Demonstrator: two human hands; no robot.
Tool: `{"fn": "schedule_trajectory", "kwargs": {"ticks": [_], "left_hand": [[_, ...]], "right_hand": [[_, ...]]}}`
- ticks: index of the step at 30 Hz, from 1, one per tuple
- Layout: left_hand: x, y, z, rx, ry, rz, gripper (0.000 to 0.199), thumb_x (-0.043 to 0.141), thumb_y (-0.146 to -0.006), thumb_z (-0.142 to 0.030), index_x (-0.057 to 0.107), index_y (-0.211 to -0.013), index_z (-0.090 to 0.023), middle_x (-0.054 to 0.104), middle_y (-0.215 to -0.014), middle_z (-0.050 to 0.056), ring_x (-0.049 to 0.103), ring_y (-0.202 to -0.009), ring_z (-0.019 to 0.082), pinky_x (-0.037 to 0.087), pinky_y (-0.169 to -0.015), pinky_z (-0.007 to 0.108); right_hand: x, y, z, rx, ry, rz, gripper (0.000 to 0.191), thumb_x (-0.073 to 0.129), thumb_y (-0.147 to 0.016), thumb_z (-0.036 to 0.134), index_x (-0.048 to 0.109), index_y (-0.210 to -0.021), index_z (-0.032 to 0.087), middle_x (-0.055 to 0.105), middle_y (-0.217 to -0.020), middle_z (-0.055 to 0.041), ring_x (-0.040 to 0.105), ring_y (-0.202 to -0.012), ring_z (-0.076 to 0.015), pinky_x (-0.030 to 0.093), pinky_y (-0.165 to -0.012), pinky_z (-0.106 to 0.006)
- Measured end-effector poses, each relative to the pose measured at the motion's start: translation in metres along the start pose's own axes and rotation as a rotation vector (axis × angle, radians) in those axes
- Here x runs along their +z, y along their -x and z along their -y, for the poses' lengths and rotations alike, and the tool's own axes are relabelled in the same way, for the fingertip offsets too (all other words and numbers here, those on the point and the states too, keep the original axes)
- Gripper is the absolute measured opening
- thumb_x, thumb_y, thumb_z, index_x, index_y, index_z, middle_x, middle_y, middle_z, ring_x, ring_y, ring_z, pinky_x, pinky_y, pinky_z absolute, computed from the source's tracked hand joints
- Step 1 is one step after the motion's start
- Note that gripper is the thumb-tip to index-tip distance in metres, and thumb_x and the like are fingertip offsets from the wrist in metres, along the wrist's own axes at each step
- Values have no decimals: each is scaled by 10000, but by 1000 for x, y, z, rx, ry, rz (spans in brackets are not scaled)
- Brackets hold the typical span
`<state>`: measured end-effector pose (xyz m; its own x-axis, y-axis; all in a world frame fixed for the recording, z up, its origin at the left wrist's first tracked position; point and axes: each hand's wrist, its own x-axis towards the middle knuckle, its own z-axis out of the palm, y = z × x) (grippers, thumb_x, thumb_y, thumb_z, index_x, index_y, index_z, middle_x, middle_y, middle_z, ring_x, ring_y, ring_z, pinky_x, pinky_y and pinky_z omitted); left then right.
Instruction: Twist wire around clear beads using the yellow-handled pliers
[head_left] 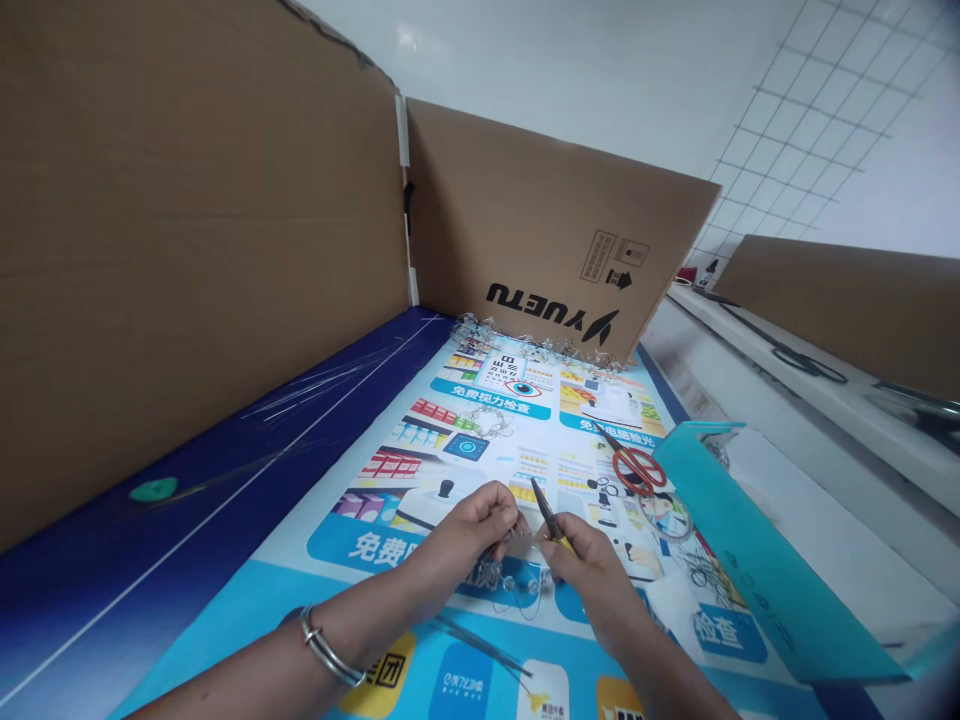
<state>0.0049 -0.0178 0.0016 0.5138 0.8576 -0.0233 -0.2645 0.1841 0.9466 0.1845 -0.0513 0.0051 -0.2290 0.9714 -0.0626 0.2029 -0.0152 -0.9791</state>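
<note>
My left hand is closed in a pinch on a fine, clear beaded wire piece, its details too small to make out. Beside it, my right hand grips a pair of pliers with dark pointed jaws and a yellow handle, the tips pointing up and away from me. Under the hands, thin wire loops with clear beads hang or lie over the printed sheet; I cannot tell which. A bundle of thin dark wires rests nearer to me.
Red-handled scissors, a wire coil, a white crumpled piece and a teal box lie to the right. Clear wire pieces line the far cardboard. At left are a green tag and another cardboard wall.
</note>
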Motion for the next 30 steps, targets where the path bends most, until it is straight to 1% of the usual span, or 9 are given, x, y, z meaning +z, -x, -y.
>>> {"fn": "schedule_trajectory", "kwargs": {"ticks": [4, 9, 11, 13, 17, 20, 23, 27, 30], "left_hand": [[-1, 0, -1, 16, 27, 36, 232, 529, -834, -388, 479, -756, -175, 526, -660, -24, 398, -516, 77, 287, -544, 220], [-3, 0, -3, -4, 69, 107, 235, 540, -830, -390, 475, -777, -170, 557, -754, 4, 399, -526, 70, 280, -531, 211], [-4, 0, -2, -15, 80, 112, 227, 539, -834, -380, 477, -776, -169, 554, -732, 2, 398, -524, 70, 276, -524, 208], [-4, 0, 0, -29, 83, 91, 219, 541, -834, -369, 485, -772, -167, 545, -690, -6, 401, -517, 71, 274, -517, 204], [-5, -2, 6, -55, 131, 21, 214, 576, -812, -356, 503, -760, -161, 535, -678, -15, 415, -508, 64, 266, -497, 195], [-7, -4, 10, -76, 190, 4, 192, 587, -810, -327, 511, -765, -156, 504, -637, -27, 417, -508, 62, 268, -497, 189], [-7, -5, 11, -86, 267, 5, 164, 585, -815, -294, 520, -781, -148, 529, -692, -8, 422, -513, 55, 287, -502, 186], [-5, -4, 10, -96, 375, -12, 151, 592, -811, -269, 520, -774, -141, 554, -772, 20, 436, -521, 45, 315, -494, 171], [-3, -4, 9, -106, 420, -36, 152, 603, -804, -260, 513, -765, -144, 550, -809, 21, 440, -513, 35, 301, -451, 154]], "right_hand": [[-2, 1, -3, 6, -35, 2, 100, 510, -818, 277, 531, -816, 179, 432, -673, 36, 384, -609, -100, 321, -563, -223], [-3, 0, 0, 27, -75, 30, 91, 527, -800, 261, 538, -812, 171, 436, -660, 34, 390, -590, -99, 327, -550, -225], [-4, 0, 2, 32, -81, 35, 97, 534, -793, 266, 539, -806, 170, 436, -649, 36, 391, -583, -98, 326, -544, -224], [-4, 0, 2, 32, -69, 36, 106, 542, -788, 273, 544, -806, 168, 440, -640, 37, 392, -580, -96, 324, -543, -223], [-6, -1, 1, 60, -45, 50, 117, 560, -769, 267, 560, -830, 167, 462, -635, 35, 417, -576, -100, 330, -545, -226], [-7, -2, 0, 65, -13, 27, 125, 571, -755, 264, 566, -838, 171, 485, -656, 30, 441, -591, -107, 341, -552, -229], [-7, -2, -1, 68, 12, -12, 130, 576, -748, 263, 566, -845, 178, 490, -661, 32, 448, -600, -110, 345, -557, -227], [-7, -4, -1, 67, -33, -34, 141, 585, -748, 276, 552, -851, 186, 489, -676, 34, 440, -607, -106, 348, -561, -220], [-6, -4, -1, 56, -67, -40, 138, 589, -752, 284, 541, -834, 184, 485, -682, 33, 429, -616, -103, 349, -564, -214]]}}
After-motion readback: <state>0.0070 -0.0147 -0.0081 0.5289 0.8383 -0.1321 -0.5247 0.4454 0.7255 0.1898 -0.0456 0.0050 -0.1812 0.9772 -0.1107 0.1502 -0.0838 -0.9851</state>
